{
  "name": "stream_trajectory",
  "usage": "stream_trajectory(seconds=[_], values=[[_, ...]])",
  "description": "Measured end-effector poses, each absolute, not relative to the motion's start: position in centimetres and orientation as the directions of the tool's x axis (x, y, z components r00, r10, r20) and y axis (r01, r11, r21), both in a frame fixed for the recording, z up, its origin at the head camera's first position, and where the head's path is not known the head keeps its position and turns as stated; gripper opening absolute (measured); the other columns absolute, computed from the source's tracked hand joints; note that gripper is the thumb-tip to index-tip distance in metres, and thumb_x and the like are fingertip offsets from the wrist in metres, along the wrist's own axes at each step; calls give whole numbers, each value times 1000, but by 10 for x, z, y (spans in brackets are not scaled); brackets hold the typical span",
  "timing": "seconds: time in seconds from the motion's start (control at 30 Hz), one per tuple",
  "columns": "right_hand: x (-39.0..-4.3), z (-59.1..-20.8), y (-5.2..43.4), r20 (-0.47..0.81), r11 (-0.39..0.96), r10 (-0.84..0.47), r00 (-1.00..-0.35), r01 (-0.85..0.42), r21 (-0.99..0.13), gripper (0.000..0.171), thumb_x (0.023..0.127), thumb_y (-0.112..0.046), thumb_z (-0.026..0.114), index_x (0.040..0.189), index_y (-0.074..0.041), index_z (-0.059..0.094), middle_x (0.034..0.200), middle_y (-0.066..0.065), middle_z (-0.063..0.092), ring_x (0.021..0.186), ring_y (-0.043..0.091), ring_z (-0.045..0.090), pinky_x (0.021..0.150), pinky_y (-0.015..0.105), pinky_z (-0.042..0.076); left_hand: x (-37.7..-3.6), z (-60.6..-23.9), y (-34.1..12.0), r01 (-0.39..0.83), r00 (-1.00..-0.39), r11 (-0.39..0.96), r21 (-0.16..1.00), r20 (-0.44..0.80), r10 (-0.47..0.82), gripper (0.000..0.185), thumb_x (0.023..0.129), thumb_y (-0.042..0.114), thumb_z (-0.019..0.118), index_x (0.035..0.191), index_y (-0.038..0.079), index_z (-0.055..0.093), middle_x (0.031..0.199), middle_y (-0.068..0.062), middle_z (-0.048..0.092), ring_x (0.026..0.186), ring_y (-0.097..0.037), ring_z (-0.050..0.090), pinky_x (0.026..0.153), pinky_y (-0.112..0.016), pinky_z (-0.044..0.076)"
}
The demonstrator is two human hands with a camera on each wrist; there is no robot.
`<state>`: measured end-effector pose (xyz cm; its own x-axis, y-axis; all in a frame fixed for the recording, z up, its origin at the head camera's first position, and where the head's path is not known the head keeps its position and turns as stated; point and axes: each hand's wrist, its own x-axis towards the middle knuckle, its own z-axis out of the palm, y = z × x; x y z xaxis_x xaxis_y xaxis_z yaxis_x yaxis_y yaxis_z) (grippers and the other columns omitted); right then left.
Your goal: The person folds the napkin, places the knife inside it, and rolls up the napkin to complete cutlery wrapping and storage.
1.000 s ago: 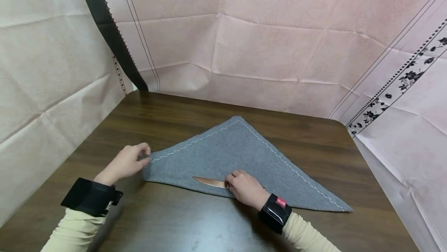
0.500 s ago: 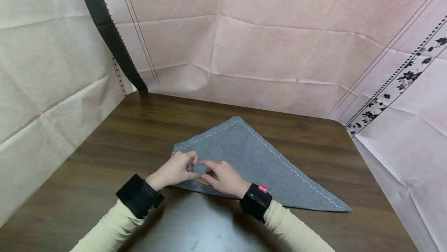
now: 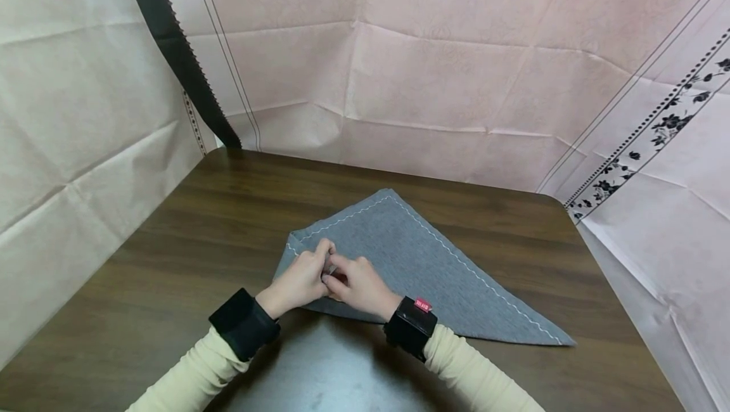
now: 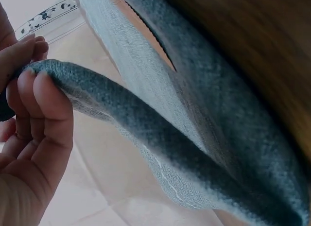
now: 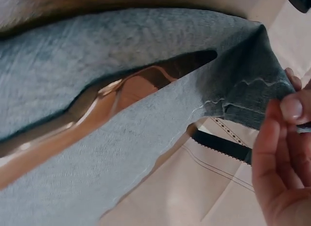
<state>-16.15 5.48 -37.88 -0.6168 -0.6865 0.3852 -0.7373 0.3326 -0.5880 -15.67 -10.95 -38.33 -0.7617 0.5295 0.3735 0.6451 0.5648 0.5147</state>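
Observation:
A grey napkin [image 3: 410,253] with white stitching lies folded in a triangle on the dark wooden table [image 3: 228,209]. Its left corner is folded over toward the middle. My left hand [image 3: 322,260] and right hand [image 3: 341,272] meet at that folded corner, and both pinch the cloth. In the left wrist view my fingers [image 4: 34,104] curl round a rolled edge of the napkin [image 4: 194,138]. The right wrist view shows a rose-gold knife [image 5: 112,97] lying between the napkin layers [image 5: 97,51], with my fingertips [image 5: 284,138] on the stitched corner. The head view hides most of the knife.
Pink paper sheeting [image 3: 428,82] walls in the table at the back and both sides. A black toothed strip [image 3: 177,51] runs down the left rear corner. Bare tabletop lies to the left, behind and in front of the napkin.
My left hand carried the napkin's left corner rightward over the knife blade. My right hand left the knife handle and came to that corner. The knife is now covered.

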Motion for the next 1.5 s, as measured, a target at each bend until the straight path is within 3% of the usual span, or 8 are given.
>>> stream_trajectory(seconds=[0.23,0.37,0.63,0.83,1.1,1.33,1.5], values=[[-164,-380,61,407,267,-764,-500,-820,-506,16,83,2,54,86,-7,66,60,-5,51,49,-6,33,49,10,33,-153,-382,-109,624,-769,549,556,312,558,44,73,-1,69,104,3,37,57,8,42,46,-1,36,47,-19,33],[-164,-379,64,383,254,-783,-490,-814,-523,20,75,5,57,87,-5,69,65,-2,58,51,-4,36,49,9,33,-152,-382,-110,626,-761,542,560,291,579,44,75,1,71,104,3,38,60,8,44,49,-1,41,49,-20,36],[-164,-382,73,432,310,-763,-482,-858,-409,14,81,5,59,85,-3,70,71,1,65,57,-1,48,57,10,40,-151,-381,-111,648,-737,536,541,268,620,48,71,1,74,105,2,41,62,2,47,52,-3,42,52,-20,38],[-158,-376,87,515,377,-703,-491,-870,-317,10,76,1,68,84,-3,67,79,4,65,70,10,60,63,14,46,-147,-385,-116,601,-789,660,450,206,578,51,70,5,77,107,2,42,60,4,43,50,-5,40,47,-22,36],[-154,-369,125,660,463,-617,-429,-876,-136,17,71,2,72,77,-10,62,82,0,56,75,11,53,63,24,46,-147,-391,-123,550,-833,767,329,160,529,44,73,4,71,106,3,42,63,-1,50,54,-14,49,45,-27,36],[-151,-365,159,637,502,-635,-438,-860,-91,18,74,3,68,78,-10,57,89,0,55,82,13,51,73,31,45,-148,-393,-124,551,-832,782,290,115,543,36,73,2,69,99,3,44,67,-1,48,56,-14,48,44,-27,35],[-148,-369,183,631,522,-643,-433,-851,-53,11,82,0,59,78,-10,58,82,-1,56,75,13,51,68,31,43,-147,-397,-120,578,-809,766,281,80,582,31,74,4,69,96,5,48,75,-2,50,61,-15,49,46,-26,37]])
